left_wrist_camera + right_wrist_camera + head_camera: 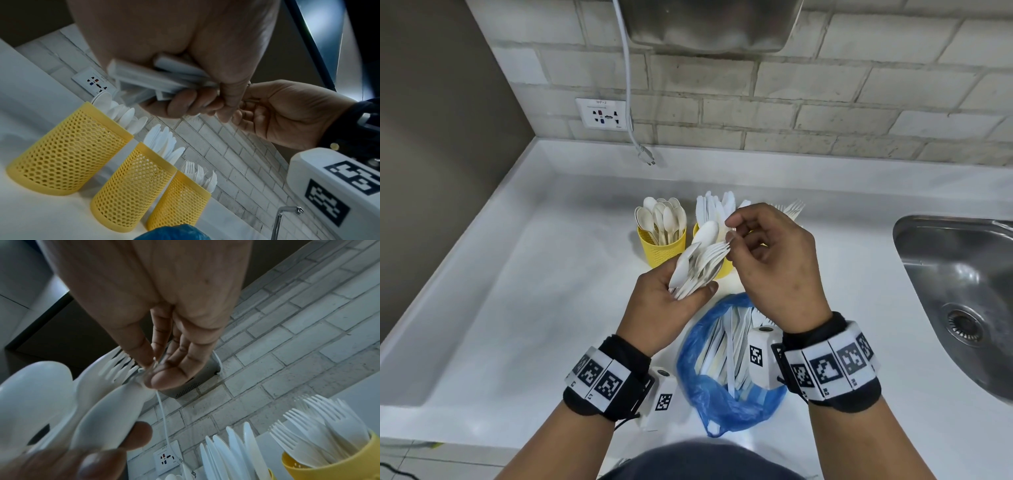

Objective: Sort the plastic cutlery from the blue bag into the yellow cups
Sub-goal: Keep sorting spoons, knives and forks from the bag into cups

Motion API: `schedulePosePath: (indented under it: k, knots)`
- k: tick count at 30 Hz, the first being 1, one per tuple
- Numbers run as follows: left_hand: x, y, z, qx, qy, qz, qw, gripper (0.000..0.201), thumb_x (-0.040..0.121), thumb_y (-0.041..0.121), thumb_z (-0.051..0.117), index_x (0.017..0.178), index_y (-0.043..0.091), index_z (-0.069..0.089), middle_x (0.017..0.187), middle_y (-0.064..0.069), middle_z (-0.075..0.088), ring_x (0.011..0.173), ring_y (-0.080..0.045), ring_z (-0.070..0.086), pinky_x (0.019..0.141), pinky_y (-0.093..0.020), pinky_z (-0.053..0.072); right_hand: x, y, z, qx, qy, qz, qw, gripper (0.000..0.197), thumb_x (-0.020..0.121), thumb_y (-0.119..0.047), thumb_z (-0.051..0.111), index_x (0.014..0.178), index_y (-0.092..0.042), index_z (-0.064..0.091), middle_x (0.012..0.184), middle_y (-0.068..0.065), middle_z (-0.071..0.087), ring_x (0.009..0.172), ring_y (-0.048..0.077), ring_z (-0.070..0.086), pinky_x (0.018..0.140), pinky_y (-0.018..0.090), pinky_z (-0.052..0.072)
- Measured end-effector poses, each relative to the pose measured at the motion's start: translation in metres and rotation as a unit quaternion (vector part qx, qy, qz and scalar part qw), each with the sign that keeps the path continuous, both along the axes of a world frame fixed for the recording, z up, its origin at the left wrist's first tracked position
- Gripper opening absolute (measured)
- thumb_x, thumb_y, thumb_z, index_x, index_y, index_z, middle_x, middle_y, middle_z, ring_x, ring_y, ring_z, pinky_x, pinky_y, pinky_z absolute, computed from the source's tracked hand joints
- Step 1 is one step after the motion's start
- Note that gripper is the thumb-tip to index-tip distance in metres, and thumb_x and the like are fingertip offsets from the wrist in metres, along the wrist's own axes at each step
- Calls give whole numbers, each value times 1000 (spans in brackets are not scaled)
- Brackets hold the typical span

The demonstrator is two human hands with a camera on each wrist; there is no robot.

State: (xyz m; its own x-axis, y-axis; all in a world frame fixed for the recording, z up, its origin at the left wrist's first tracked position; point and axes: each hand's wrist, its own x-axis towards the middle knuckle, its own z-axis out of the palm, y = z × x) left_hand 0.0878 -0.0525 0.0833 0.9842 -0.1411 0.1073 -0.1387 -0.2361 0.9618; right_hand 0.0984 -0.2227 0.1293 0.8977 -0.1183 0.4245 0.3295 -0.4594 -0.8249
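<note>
My left hand (671,301) grips mixed cutlery (700,260), my right hand (767,260) pinches one piece; cups (61,155) mid-frame are well filled, the bag (726,373) below still holds more.

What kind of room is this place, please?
Most likely a kitchen or pantry corner: a steel sink set in a white counter, a brick-tiled wall with a socket.

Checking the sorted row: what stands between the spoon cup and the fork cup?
In the left wrist view, the knife cup stands between the spoon cup and the fork cup.
</note>
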Motion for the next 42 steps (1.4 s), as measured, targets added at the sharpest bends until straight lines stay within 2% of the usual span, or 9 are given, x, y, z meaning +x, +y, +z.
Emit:
schedulePosePath:
  k: [9,13,18,22,28,31,35,39,42]
  knots:
    - [-2,1,-1,6,26,-9,1000,33,87,20,80,119,22,71,92,36,72,89,9,68,72,-3,47,4,-2,4,138,41,-39,989,27,89,-1,63,108,-18,71,85,-5,68,72,26,69,66,44,61]
    - [-1,-1,-1,0,31,-7,999,33,87,22,80,119,24,72,98,30,74,93,5,70,76,-5,49,6,-4,2,205,132,13,970,15,93,-1,66,106,-4,73,89,26,69,69,29,68,68,42,60]
    - [-2,-2,0,3,35,-22,999,35,87,22,80,121,25,70,95,36,71,92,8,68,73,-4,48,6,-5,0,252,155,18,955,16,91,-13,69,88,3,72,73,26,65,66,29,61,67,43,54]
    - [-2,-1,1,-3,40,-34,999,36,87,22,80,121,23,70,99,33,73,95,7,69,75,-4,48,6,-9,10,446,177,41,876,12,98,-5,61,90,0,68,70,12,61,64,21,57,64,30,49]
    - [-2,1,3,-21,80,-61,995,32,88,25,79,118,26,71,102,20,76,96,1,71,77,-11,53,9,-24,15,655,184,67,729,14,102,-25,55,98,-16,66,84,4,63,84,24,71,83,37,58]
    - [-2,1,5,-40,94,-71,992,23,89,22,77,111,26,74,94,16,77,86,0,71,67,-14,53,10,-33,15,705,126,46,697,14,105,-29,50,97,-20,58,77,3,59,66,20,67,67,31,59]
    - [-1,2,6,-58,110,-85,989,23,91,19,74,113,27,73,91,19,76,82,2,70,62,-12,51,6,-44,21,667,46,6,743,12,107,-32,44,100,-25,51,65,-4,34,42,9,25,35,19,27]
    - [-2,0,8,-83,117,-108,984,23,94,12,71,115,21,73,84,19,73,71,4,66,59,-8,47,-1,-43,32,532,40,46,845,10,97,-24,53,102,-18,60,61,-2,26,46,11,17,40,20,18]
    - [-1,-2,9,-93,133,-127,979,22,95,11,70,114,21,72,73,18,67,57,0,57,52,-13,42,-8,-34,32,318,74,106,939,20,89,-5,57,101,-11,71,56,-2,36,44,12,21,45,21,21]
